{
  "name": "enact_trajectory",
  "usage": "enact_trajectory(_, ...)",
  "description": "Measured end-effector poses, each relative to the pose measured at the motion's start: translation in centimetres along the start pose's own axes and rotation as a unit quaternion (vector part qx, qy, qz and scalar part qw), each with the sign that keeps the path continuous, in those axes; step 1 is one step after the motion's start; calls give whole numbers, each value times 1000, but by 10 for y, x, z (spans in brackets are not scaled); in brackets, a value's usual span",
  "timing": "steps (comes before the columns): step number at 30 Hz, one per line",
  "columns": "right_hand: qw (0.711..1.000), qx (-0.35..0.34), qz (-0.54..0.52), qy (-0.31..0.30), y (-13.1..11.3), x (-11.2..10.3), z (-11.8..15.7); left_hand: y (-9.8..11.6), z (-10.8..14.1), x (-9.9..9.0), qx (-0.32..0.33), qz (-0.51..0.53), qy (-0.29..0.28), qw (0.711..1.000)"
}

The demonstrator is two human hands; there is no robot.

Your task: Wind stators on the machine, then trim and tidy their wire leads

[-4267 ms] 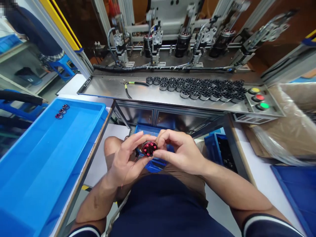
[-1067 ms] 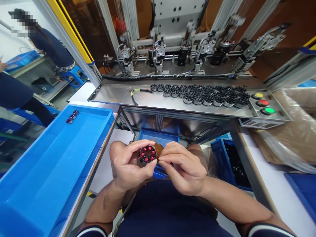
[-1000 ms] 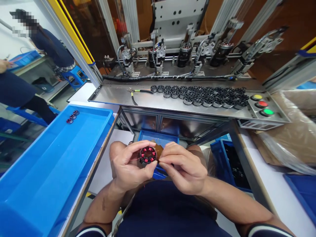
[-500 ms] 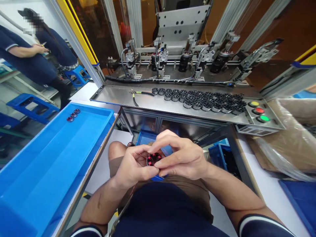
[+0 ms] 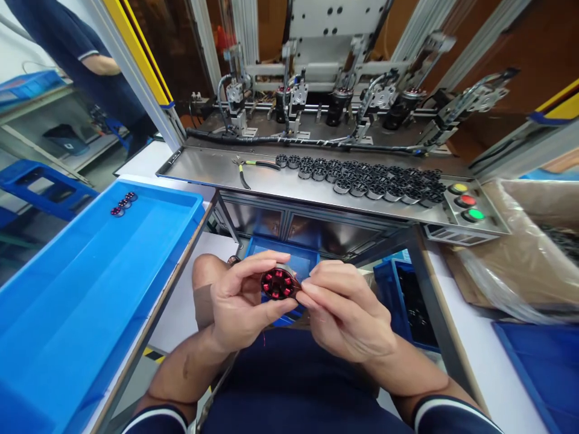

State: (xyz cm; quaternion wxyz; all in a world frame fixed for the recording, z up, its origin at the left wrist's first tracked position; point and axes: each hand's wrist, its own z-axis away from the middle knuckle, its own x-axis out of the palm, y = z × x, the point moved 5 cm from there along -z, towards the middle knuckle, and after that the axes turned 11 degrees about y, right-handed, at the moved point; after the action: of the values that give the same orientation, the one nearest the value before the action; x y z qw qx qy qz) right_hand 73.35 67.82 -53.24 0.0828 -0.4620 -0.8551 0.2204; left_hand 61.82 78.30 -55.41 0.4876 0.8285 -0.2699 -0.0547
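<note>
Between the thumb and fingers of my left hand [image 5: 242,301] is a round motor stator [image 5: 277,284] with red copper windings and a black core, its wound face turned up toward me. My right hand [image 5: 348,307] pinches at the stator's right edge, where thin red wire ends [image 5: 298,287] come out. Both hands are over my lap, in front of the machine. Several black stators [image 5: 375,181] without red windings stand in rows on the metal ledge [image 5: 199,175]. Wire cutters [image 5: 246,166] with green and black handles lie left of them.
On my left a long blue tray [image 5: 104,301] holds a few red-wound stators [image 5: 123,205]. Winding machine heads [image 5: 339,105] stand behind the ledge. Push buttons [image 5: 474,214] sit at its right end, beside a plastic-lined carton [image 5: 520,241]. A co-worker [image 5: 90,66] stands at far left.
The stator has been tilted to face me more fully. My right hand has moved from over its face to its right edge, pinching the wire there. The view has shifted slightly.
</note>
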Motion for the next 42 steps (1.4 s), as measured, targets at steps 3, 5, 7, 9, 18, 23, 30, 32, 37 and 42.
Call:
enact_trajectory(3, 998, 48, -20, 22, 0, 6, 3, 1, 1, 0, 27, -1, 12, 1000)
enact_trajectory(5, 994, 95, -34, 49, 1, 11, 6, 0, 4, 1, 28, 13, 18, 999)
enact_trajectory(7, 988, 130, -49, 66, 4, 14, 8, -4, 8, 2, 10, 36, 34, 999)
enact_trajectory(9, 987, 134, -59, 62, 5, 17, 9, -8, 11, 2, -19, 61, 43, 997)
enact_trajectory(18, 996, 84, -26, 29, 18, 12, 8, -28, 9, 1, -263, 120, -152, 945)
enact_trajectory(23, 996, 86, 7, 5, 21, 10, 4, -33, 8, 3, -271, 183, -156, 932)
enact_trajectory(30, 991, 136, -5, 2, 27, 9, 0, -35, 2, 0, -237, 217, -167, 932)
enact_trajectory(32, 988, 152, -16, 2, 27, 9, 0, -32, -1, -2, -210, 223, -159, 939)
enact_trajectory(37, 989, 144, -44, -6, 24, 9, -2, -28, -6, -5, -177, 235, -89, 952)
enact_trajectory(42, 997, 58, -25, -46, 18, 6, -6, -38, 6, 7, -307, 220, -120, 918)
